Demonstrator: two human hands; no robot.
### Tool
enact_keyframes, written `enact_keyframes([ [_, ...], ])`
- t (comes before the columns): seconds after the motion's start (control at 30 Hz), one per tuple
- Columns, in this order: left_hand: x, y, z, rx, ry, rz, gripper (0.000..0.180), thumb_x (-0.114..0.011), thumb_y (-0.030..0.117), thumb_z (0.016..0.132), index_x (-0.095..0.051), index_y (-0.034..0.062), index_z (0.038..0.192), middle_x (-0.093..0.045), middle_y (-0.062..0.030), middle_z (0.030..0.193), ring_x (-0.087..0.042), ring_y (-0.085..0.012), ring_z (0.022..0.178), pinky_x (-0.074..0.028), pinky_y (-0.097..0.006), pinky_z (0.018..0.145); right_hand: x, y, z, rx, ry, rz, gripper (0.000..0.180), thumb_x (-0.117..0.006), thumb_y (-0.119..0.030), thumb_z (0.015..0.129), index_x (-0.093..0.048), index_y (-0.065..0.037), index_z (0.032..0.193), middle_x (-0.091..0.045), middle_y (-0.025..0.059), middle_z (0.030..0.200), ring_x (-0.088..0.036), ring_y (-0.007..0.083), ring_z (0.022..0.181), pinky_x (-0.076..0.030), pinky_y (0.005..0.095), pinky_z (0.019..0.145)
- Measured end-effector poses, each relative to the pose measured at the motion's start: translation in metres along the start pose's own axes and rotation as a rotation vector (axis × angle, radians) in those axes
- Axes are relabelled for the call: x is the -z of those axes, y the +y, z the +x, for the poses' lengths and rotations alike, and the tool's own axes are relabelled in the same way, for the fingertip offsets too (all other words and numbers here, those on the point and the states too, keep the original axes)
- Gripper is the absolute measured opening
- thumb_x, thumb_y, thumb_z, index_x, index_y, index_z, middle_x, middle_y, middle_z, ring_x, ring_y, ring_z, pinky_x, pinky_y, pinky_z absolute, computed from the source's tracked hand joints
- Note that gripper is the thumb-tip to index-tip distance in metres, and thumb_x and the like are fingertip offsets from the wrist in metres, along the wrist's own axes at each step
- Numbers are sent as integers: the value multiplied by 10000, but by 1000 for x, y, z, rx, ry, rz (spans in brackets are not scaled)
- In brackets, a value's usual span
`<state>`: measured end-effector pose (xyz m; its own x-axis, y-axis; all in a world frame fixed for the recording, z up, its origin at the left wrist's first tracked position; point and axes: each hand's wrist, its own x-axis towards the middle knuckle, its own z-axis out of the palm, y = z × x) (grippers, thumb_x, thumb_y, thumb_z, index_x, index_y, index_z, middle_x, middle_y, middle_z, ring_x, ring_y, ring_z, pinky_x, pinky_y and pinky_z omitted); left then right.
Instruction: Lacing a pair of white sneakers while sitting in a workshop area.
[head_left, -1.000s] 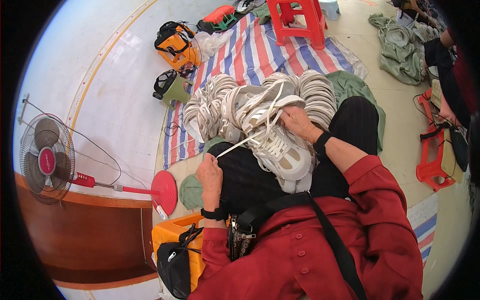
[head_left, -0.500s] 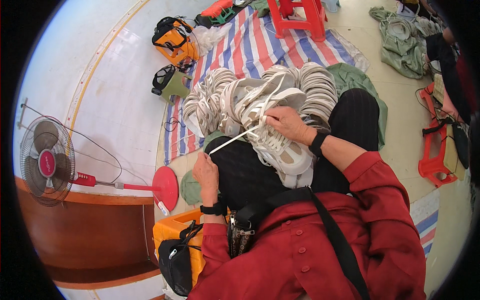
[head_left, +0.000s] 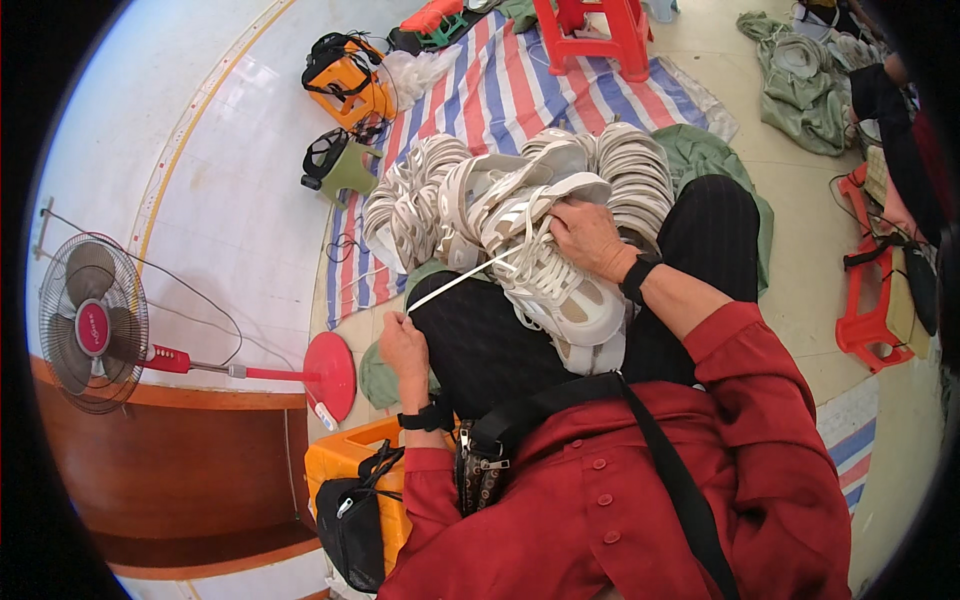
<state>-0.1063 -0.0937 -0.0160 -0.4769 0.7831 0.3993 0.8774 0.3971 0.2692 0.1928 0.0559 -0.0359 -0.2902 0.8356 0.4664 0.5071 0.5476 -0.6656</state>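
Note:
A beige and white sneaker upper (head_left: 568, 298) lies over my lap, its toe toward me. From its eyelets a white shoelace (head_left: 462, 280) runs taut down to my left hand (head_left: 404, 352), whose fingers pinch the end beside my left knee. My right hand (head_left: 592, 240) is closed at the shoe's collar, beside the top eyelets. The fingertips there are partly hidden. Just beyond my knees, many similar uppers (head_left: 636, 180) stand nested in curved rows, with another bunch of uppers (head_left: 415, 195) to the left.
A striped sheet (head_left: 500, 85) covers the floor ahead, with a red stool (head_left: 598, 45) on it. At left stands a pedestal fan (head_left: 95, 325); an orange stool (head_left: 350, 455) with a black pouch is by my left side. Another person (head_left: 905, 130) sits at far right near a red stool frame (head_left: 868, 300).
My left hand has moved slightly down and left, keeping the shoelace taut. My right hand has shifted right; the lace strand that rose above it across the shoe opening no longer shows there.

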Motion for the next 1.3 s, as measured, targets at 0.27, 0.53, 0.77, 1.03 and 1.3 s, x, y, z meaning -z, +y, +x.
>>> enact_keyframes([
  [0.27,-14,-33,3,266,-33,-427,68,-601,105,814,-573,42,813,-586,-141,674,-582,-316,641,-444,-412,619,-8,2,2,-32,-87,37,203,-498,-196,854,-653,-91,932,-657,174,776,-631,374,757,-485,476,731],
  [0.53,0,0,0,72,1,-153,125,-585,93,806,-587,25,911,-618,-151,818,-592,-335,759,-458,-421,702,3,6,4,79,-242,193,169,-511,-141,822,-635,-112,932,-632,189,750,-618,382,746,-475,481,683],
  [0.77,9,34,4,-175,58,-219,258,-585,53,780,-587,20,1036,-587,-168,1069,-536,-355,1026,-416,-424,888,26,4,4,254,-383,-97,124,-559,-110,795,-627,-72,892,-629,157,753,-615,354,747,-467,444,668],
  [1.03,-4,55,11,-541,-126,-124,259,-610,63,759,-607,70,1018,-620,-100,991,-554,-296,1001,-399,-405,886,9,12,10,220,-182,-178,147,-609,-216,822,-639,-87,886,-641,151,765,-627,350,724,-472,457,656],
  [1.3,1,65,2,-630,-252,1,139,-666,137,740,-651,80,865,-590,-81,803,-536,-281,852,-400,-405,777,-4,5,10,26,-155,-233,260,-513,-269,884,-627,-41,830,-653,197,741,-643,376,696,-498,480,671],
])
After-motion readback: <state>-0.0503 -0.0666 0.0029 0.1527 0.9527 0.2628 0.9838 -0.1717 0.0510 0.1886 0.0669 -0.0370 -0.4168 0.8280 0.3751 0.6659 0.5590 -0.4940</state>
